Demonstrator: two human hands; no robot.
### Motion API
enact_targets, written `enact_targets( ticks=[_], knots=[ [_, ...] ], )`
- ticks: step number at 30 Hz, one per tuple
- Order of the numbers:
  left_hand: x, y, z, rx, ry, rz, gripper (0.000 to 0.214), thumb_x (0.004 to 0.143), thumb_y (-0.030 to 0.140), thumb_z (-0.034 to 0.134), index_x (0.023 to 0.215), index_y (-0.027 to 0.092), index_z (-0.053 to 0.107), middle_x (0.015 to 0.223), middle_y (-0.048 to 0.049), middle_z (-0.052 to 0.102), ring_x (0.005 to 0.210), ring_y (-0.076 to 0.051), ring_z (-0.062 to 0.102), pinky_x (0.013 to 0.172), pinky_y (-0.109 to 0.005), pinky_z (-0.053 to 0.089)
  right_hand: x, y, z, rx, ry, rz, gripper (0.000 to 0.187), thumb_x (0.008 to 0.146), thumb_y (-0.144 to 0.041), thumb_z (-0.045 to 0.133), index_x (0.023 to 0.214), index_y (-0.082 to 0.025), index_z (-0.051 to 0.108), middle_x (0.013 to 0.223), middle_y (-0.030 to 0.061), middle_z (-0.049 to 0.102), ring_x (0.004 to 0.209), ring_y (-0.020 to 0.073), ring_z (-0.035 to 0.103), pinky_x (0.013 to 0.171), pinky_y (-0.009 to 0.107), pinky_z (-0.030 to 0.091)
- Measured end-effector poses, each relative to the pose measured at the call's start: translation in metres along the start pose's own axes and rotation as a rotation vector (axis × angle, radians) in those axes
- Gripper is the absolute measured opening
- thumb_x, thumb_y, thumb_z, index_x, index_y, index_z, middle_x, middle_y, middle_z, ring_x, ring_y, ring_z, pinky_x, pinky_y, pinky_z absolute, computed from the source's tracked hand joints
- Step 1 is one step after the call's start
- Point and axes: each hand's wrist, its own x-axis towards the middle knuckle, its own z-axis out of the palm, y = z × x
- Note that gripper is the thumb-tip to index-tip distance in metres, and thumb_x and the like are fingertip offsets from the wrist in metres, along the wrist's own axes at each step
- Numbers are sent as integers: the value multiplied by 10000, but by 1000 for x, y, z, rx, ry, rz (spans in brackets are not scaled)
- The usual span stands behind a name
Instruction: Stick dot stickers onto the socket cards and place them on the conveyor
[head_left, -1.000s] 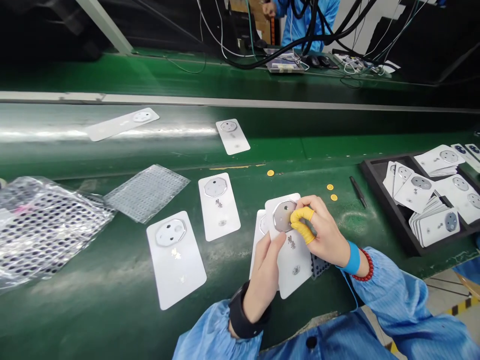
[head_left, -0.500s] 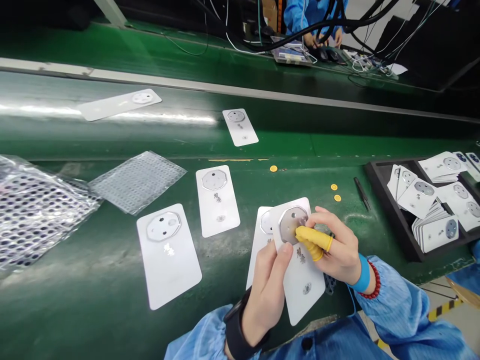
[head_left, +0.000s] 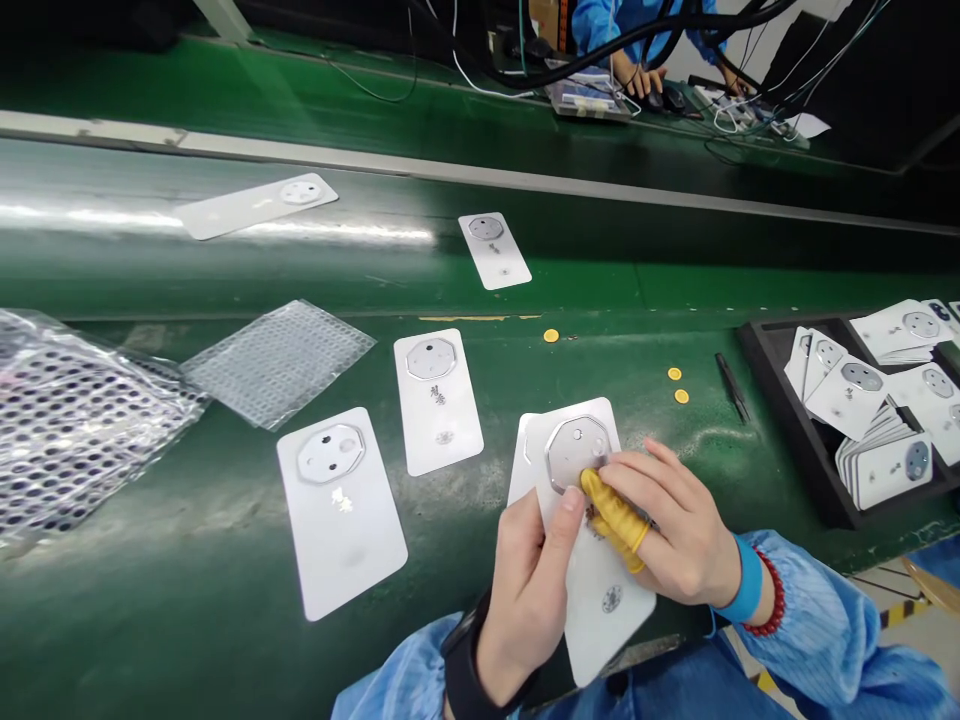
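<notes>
- Left hand: closed on the lower part of a white card, thumb on its face, card tilted up off the bench
- Right hand: fingers half curled, two yellow finger cots pressed on the card just below a metal octagon
- Second card: partly under the held one
- Black wristband on the left wrist; blue band and red bead bracelet on the right
- Two more octagon cards on the green bench, left of the hands
- Beyond those, a clear dotted sheet beside a dotted plastic bag
- Right of the hands, tweezers near yellow dots; black tray holding piled cards
- Farther along the bench, two lone cards
- Far off, a co-worker's hands among black cables
</notes>
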Motion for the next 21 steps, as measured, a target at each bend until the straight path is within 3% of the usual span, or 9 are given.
enact_targets(
  ticks=[7, 14, 18, 21],
  knots=[
    [-2, -2, 1, 7, 127, -69, 392, 830, 501, 610, 621, 174, 560, 566, 4, 469, 564, -150, 466, 468, -244, 370, -2, 6, -6, 10, -24, -34, 284, 905, -62, 364, 946, -73, 645, 1041, 166, 673, 1065, 264, 633, 885, 420, 560],
    [-2, 0, -2, 36, -36, -2, 417, 909, 466, 529, 614, 172, 551, 540, 21, 481, 486, -108, 407, 453, -227, 346, -1, 3, -9, -1, -1, -19, 348, 926, -69, 320, 875, -111, 662, 1031, 124, 685, 1003, 217, 635, 906, 390, 521],
    [-3, 2, -1, 76, -5, -9, 420, 905, 473, 534, 611, 175, 573, 527, 14, 499, 479, -117, 422, 455, -239, 352, -2, 3, -6, 224, 43, 186, 199, 920, -134, 490, 974, -154, 681, 1035, 97, 655, 1007, 198, 605, 957, 447, 492],
    [-6, 4, -2, 113, 36, -35, 428, 881, 506, 551, 606, 182, 597, 515, -1, 513, 488, -143, 459, 447, -257, 359, -1, 2, -3, 435, 143, 370, 235, 894, -127, 561, 1068, -229, 680, 1121, 77, 604, 1051, 205, 581, 957, 474, 491]
  ],
)
